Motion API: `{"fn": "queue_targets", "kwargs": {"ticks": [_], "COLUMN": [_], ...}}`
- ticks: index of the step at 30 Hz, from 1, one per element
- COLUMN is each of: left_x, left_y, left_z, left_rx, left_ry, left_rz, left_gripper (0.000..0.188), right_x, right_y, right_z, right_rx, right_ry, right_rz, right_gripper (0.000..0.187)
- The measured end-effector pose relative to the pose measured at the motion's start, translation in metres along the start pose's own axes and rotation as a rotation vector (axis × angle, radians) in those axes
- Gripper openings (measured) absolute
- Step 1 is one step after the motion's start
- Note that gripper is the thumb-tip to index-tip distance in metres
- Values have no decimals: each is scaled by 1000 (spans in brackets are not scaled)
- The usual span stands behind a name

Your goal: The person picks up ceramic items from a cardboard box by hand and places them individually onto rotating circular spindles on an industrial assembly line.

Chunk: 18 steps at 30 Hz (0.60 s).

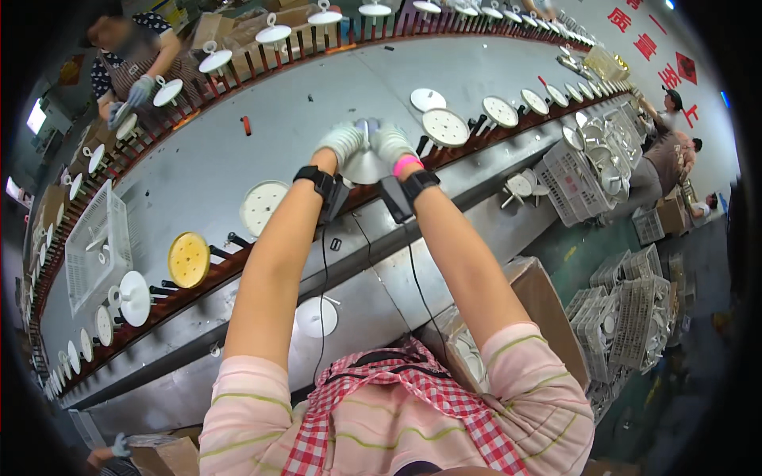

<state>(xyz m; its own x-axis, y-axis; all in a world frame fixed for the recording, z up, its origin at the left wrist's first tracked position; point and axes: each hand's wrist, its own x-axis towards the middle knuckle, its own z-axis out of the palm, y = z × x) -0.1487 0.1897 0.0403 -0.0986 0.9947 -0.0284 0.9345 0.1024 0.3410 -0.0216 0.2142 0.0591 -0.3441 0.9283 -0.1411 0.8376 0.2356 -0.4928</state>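
Both my hands wear whitish gloves and meet at the middle of the long table's near edge. My left hand (pixel 343 143) and my right hand (pixel 392 144) are closed from either side on the upper part of a white round disc (pixel 366 168). The fingertips come together at its far side, so exactly what they pinch there is hidden. To the right stands a white disc with small holes (pixel 445 128) on the near row of pegs, and behind it a plain white disc (pixel 429 99) lies on the table. Left of my forearm is another holed white disc (pixel 263 208).
A yellow holed disc (pixel 189 259) stands in the near row. A white plastic basket (pixel 98 246) sits on the grey tabletop (pixel 333 87). Full crates (pixel 567 184) stand beyond the right edge, an open cardboard box (pixel 548 309) near my right side. A co-worker (pixel 131 63) handles discs across the table.
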Motion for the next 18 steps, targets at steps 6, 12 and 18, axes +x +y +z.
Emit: {"fn": "queue_targets", "kwargs": {"ticks": [6,12,18], "left_x": [-7,-60,-56], "left_y": [-21,-150,-191], "left_z": [-12,25,16], "left_rx": [376,-121,135], "left_ry": [-108,253,247], "left_rz": [33,396,-10], "left_gripper": [41,27,27], "right_x": [26,-40,-160], "right_y": [-11,-39,103], "right_z": [30,36,55], "right_rx": [-244,-44,534], "right_ry": [-24,50,36], "right_rz": [-423,-460,-543], "right_gripper": [30,33,32]}}
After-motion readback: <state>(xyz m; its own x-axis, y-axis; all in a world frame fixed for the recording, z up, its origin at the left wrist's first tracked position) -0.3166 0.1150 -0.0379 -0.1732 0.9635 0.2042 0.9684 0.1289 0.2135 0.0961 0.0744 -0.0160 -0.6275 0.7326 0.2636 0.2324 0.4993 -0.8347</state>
